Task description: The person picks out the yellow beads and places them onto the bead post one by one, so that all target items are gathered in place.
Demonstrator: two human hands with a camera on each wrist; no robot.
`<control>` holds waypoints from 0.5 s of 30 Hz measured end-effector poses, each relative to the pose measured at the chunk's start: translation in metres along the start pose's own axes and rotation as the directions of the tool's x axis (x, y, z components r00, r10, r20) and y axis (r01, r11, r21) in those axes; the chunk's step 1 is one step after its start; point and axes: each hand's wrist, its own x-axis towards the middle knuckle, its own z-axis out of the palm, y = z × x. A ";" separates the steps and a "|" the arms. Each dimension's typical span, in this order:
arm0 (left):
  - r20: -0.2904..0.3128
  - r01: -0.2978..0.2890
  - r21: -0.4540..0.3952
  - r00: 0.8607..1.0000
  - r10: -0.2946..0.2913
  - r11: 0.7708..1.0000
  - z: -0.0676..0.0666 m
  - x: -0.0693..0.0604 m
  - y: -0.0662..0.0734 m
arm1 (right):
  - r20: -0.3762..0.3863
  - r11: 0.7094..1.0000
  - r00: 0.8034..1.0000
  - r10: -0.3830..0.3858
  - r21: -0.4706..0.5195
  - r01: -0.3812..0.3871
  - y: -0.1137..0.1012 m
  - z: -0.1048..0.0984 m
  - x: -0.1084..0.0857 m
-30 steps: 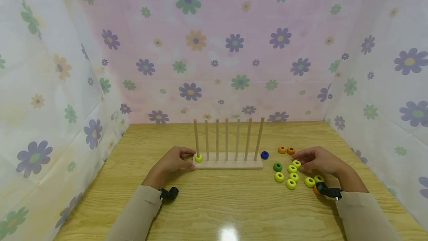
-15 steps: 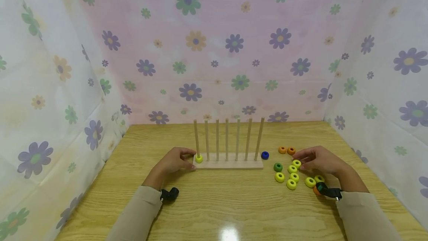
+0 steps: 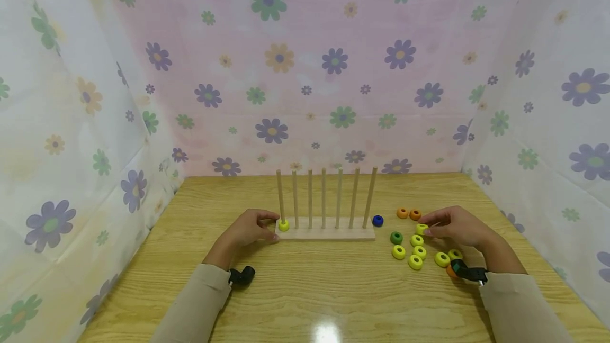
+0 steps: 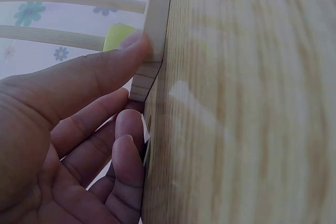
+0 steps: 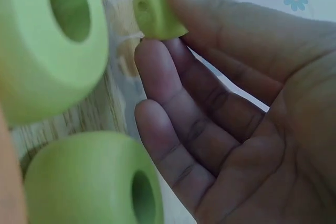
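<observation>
Shifted slightly since earlier, one yellow ring (image 5: 155, 18) is pinched in the right grip (image 3: 456, 227): lift it clear while the left grip (image 3: 249, 225) holds the peg rack (image 3: 329, 234).

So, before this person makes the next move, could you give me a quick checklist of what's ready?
1. Grip of the right hand on a yellow ring: ok, pinched.
2. Left hand on the wooden rack: ok, holding its left end.
3. Leftmost peg has room: ok, only one seated ring at its foot.
4. Pinched ring over a peg: not ok, it's right of the rack.
5. Pinched ring off the table: cannot tell.
</observation>
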 end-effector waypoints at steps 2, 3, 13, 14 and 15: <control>-0.002 0.001 0.002 1.000 -0.001 1.000 0.000 0.000 0.000 | -0.014 1.000 1.000 0.011 -0.007 -0.011 -0.001 0.000 0.000; -0.004 0.003 0.004 1.000 -0.003 1.000 0.000 0.000 0.001 | -0.022 1.000 1.000 0.014 -0.011 -0.014 -0.002 -0.001 -0.001; 0.002 -0.002 0.002 1.000 0.002 1.000 -0.001 -0.001 0.001 | -0.071 1.000 0.997 0.007 -0.023 -0.008 -0.011 -0.001 -0.002; 0.001 -0.003 0.003 1.000 0.003 1.000 -0.001 -0.001 0.001 | -0.076 1.000 0.997 0.005 -0.026 -0.007 -0.013 -0.001 -0.002; 0.000 -0.004 0.004 1.000 0.004 1.000 -0.001 -0.001 0.001 | -0.080 1.000 0.997 0.003 -0.030 -0.005 -0.013 0.000 -0.002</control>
